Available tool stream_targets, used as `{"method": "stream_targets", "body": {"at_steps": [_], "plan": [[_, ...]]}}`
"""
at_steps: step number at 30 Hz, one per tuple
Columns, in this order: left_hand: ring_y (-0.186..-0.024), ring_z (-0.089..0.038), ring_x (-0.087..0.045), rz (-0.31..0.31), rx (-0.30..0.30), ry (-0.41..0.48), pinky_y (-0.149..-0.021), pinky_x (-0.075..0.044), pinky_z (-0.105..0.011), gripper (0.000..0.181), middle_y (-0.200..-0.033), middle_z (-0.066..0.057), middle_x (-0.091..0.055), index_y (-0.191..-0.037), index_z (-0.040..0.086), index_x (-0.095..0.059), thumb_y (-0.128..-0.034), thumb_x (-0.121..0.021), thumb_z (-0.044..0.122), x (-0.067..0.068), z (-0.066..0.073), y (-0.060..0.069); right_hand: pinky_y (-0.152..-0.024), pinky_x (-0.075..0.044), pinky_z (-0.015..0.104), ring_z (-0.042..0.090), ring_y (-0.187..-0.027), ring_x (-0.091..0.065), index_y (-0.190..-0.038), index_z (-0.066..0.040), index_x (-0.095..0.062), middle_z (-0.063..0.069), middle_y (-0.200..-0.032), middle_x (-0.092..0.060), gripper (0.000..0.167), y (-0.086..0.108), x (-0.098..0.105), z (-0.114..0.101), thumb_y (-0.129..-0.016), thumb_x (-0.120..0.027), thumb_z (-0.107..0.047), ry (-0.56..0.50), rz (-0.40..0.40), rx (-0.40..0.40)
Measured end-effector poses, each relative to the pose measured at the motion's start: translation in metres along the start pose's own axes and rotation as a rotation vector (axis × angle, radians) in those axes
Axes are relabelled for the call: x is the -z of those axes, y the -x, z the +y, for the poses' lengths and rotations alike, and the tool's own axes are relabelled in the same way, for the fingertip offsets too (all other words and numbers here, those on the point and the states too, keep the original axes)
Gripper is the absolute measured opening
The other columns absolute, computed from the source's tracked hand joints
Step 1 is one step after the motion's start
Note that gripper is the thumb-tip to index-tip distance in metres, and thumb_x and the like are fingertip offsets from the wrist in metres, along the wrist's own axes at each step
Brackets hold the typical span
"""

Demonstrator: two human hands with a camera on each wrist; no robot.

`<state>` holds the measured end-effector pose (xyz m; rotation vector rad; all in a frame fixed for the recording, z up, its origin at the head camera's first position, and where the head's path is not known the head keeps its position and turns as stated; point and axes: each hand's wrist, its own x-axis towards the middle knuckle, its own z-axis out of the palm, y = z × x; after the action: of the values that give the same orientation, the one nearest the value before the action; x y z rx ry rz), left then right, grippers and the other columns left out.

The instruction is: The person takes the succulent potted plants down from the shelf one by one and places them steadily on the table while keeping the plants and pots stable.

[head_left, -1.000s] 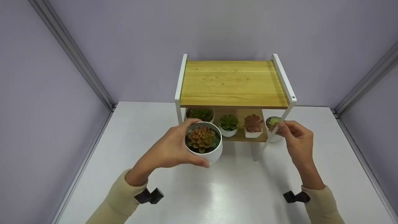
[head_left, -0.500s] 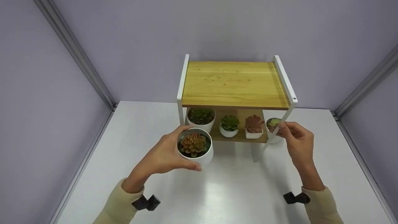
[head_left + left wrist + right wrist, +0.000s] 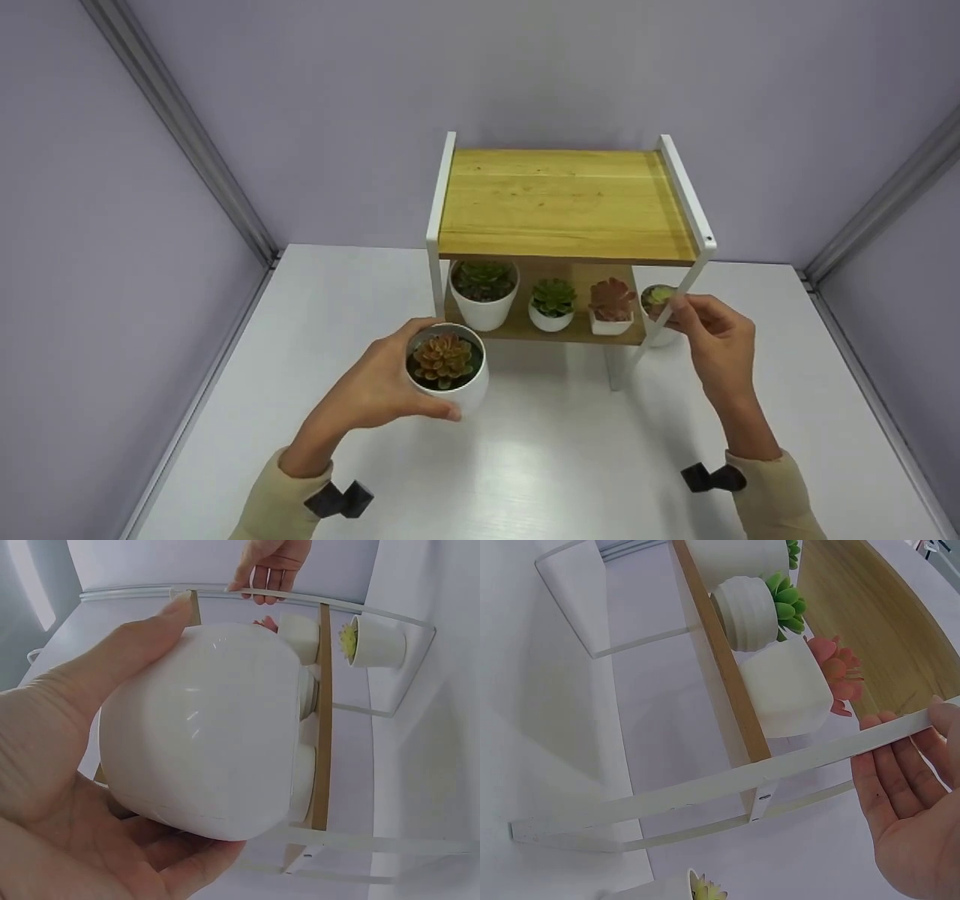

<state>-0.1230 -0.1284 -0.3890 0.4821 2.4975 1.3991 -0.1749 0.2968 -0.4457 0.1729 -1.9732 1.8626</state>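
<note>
1 pot (image 3: 199,735) (in left hand (image 3: 377,386))

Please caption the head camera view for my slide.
Left grip holds a potted orange succulent; right grip holds a white shelf post.

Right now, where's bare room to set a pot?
Free: stand's top board, between its white rails; white table in front, between left hand and right hand. Crowded: lower shelf, with large pot, small round pot and square pot.
</note>
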Motion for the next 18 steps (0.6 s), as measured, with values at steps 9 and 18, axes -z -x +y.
{"method": "stream_targets", "body": {"at_steps": [9,18], "plan": [[-0.129,-0.027,-0.06,0.043,0.039,-0.006,-0.11,-0.051,-0.055,0.105,-0.141,-0.005,-0.063,-0.153,0.015,-0.046,-0.0658,-0.102,0.036,0.004,-0.015,0.004,-0.082,-0.064,0.025,0.014,-0.085,-0.079,-0.108,0.011,-0.075,0.002,-0.094,-0.082,0.019,0.0,-0.001,0.0,-0.102,-0.067,-0.006,0.001,0.009,-0.004],[-0.131,-0.03,-0.059,0.074,0.076,-0.046,-0.109,-0.051,-0.058,0.105,-0.143,-0.009,-0.063,-0.153,0.013,-0.046,-0.0669,-0.101,0.038,0.013,-0.028,0.007,-0.082,-0.064,0.025,0.013,-0.086,-0.08,-0.108,0.011,-0.075,0.002,-0.094,-0.082,0.018,0.001,-0.001,0.0,-0.102,-0.067,-0.004,-0.002,0.008,0.012]]}}
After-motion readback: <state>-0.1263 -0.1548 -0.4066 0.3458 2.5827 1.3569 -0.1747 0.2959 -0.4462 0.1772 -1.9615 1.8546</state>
